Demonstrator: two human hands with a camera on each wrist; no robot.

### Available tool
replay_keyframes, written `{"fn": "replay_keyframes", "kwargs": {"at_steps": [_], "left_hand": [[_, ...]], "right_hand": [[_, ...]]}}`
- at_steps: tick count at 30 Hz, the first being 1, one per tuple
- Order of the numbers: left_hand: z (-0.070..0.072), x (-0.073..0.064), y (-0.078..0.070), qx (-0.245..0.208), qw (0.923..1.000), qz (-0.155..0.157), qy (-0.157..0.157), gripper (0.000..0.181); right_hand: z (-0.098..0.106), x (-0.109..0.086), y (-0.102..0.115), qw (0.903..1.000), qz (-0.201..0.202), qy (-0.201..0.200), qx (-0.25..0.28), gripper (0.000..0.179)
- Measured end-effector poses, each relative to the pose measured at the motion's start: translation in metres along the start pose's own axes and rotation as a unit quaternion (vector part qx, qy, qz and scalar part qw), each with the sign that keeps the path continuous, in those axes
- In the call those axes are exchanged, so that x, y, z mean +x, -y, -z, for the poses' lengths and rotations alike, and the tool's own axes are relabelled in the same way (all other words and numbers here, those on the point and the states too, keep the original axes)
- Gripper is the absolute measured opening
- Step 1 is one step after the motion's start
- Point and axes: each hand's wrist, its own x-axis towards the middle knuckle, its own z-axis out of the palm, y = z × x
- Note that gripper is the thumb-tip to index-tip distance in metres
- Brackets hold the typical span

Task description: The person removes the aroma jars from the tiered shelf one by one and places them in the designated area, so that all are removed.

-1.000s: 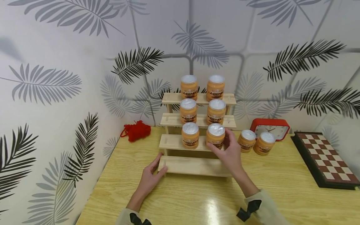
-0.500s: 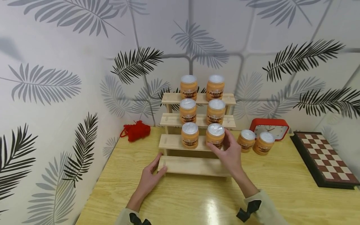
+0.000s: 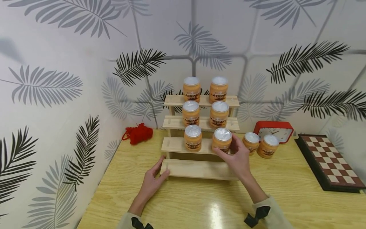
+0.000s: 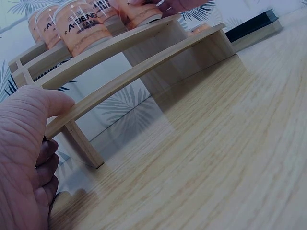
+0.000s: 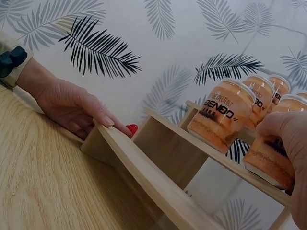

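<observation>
A four-step wooden display rack (image 3: 197, 168) bears orange jars with silver lids, two on each of its upper three steps. My left hand (image 3: 152, 181) grips the left end of the lowest step, thumb on top and fingers curled below, as the left wrist view shows. Between thumb and fingers my right hand (image 3: 238, 159) holds the right-hand jar (image 3: 222, 141) on the third step down. That jar's base sits close over the step's board in the right wrist view. To its left stands another jar (image 3: 193, 140), apart from it.
Two more jars (image 3: 251, 143) stand on the wooden table (image 3: 186, 203) right of the rack, in front of a red clock (image 3: 289, 127). Farther right lies a chessboard (image 3: 334, 162). Red yarn (image 3: 139, 133) lies back left, and a patterned wall rises behind.
My right hand has shifted a little to the right and toward me with the jar, widening the gap to the jar beside it. The left hand stays where it was.
</observation>
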Motion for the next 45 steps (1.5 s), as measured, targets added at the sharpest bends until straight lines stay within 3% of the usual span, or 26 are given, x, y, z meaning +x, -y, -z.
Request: {"fn": "replay_keyframes", "kwargs": {"at_steps": [7,11,31,45], "left_hand": [[0.001,0.000,0.002,0.001,1.0000,0.002,0.002,0.070],[0.001,0.001,0.002,0.000,1.0000,0.003,-0.001,0.070],[0.000,0.000,0.001,-0.005,1.0000,0.005,0.000,0.071],[0.000,0.000,0.003,0.001,1.0000,0.002,0.000,0.071]], "right_hand": [[0.009,0.000,-0.033,0.9997,0.015,-0.017,-0.011,0.076],[0.017,0.000,-0.040,0.9997,0.019,-0.014,-0.006,0.073],[0.055,-0.006,-0.041,0.9986,0.037,-0.038,-0.008,0.076],[0.091,-0.009,-0.043,0.9971,-0.015,-0.075,-0.010,0.075]]}}
